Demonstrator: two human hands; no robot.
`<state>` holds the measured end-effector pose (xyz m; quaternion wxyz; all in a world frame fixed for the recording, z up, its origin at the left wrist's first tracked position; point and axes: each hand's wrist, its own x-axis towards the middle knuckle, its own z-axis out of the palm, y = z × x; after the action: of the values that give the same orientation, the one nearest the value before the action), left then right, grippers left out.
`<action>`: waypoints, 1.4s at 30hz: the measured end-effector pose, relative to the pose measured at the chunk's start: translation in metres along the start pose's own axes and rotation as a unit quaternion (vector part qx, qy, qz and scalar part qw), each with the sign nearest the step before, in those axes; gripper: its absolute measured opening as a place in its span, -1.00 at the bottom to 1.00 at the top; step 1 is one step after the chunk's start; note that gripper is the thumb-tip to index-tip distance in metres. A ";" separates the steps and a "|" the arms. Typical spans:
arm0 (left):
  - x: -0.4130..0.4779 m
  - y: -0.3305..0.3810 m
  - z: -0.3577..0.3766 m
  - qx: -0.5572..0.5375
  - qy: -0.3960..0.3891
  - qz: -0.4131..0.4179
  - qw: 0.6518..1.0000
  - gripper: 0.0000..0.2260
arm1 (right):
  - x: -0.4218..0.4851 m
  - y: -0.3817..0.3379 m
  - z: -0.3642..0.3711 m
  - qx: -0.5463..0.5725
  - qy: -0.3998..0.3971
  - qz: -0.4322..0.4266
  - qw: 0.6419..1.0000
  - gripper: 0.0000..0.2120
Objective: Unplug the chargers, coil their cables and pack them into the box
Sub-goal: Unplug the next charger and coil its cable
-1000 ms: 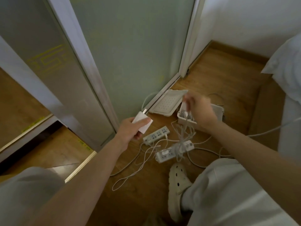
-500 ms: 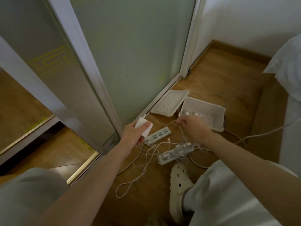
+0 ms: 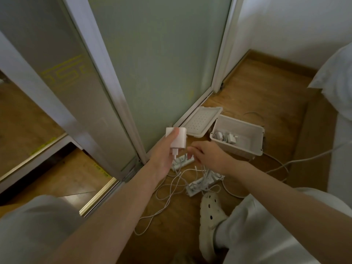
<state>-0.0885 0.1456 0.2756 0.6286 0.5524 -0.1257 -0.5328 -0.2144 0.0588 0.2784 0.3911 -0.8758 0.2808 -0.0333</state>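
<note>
My left hand (image 3: 163, 155) holds a white charger brick (image 3: 178, 139) upright above the floor, its prongs pointing down. My right hand (image 3: 207, 157) is just to its right, fingers curled near a thin white cable (image 3: 171, 189) that trails in loops over the floor. The open white box (image 3: 247, 147) stands behind my right hand with a coiled charger (image 3: 226, 137) inside. Two white power strips lie below: one (image 3: 182, 161) under my hands, the other (image 3: 202, 182) nearer my foot.
The box's perforated lid (image 3: 202, 121) lies against a frosted glass door (image 3: 158, 63). A thicker white cord (image 3: 304, 159) runs right toward a bed (image 3: 341, 103). My foot in a cream clog (image 3: 209, 223) rests on the wooden floor.
My right hand left the box, leaving a coiled charger inside, and came down beside my left hand. My left hand turned the charger brick upright and raised it.
</note>
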 end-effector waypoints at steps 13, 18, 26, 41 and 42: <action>-0.007 0.015 0.020 -0.078 -0.023 0.007 0.997 -0.73 | -0.022 0.027 0.012 0.027 -0.018 0.004 0.999 -0.75; -0.007 0.025 0.023 -0.045 -0.014 0.009 0.999 -0.75 | -0.031 0.067 0.008 -0.039 -0.078 0.132 0.987 -0.83; -0.008 0.030 0.009 -0.005 0.022 0.097 0.995 -0.90 | -0.012 0.052 -0.028 -0.133 0.028 0.117 0.984 -0.86; -0.001 -0.001 -0.001 0.130 0.044 0.056 0.989 -0.64 | -0.018 0.031 -0.050 -0.107 0.201 0.082 0.970 -0.77; 0.000 -0.001 -0.002 0.109 0.035 0.048 0.992 -0.64 | -0.018 0.029 -0.050 -0.103 0.210 0.076 0.969 -0.77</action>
<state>-0.0878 0.1467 0.2745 0.5934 0.6291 -0.1870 -0.4659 -0.2565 0.0195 0.2952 0.2327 -0.8609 0.4240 -0.1580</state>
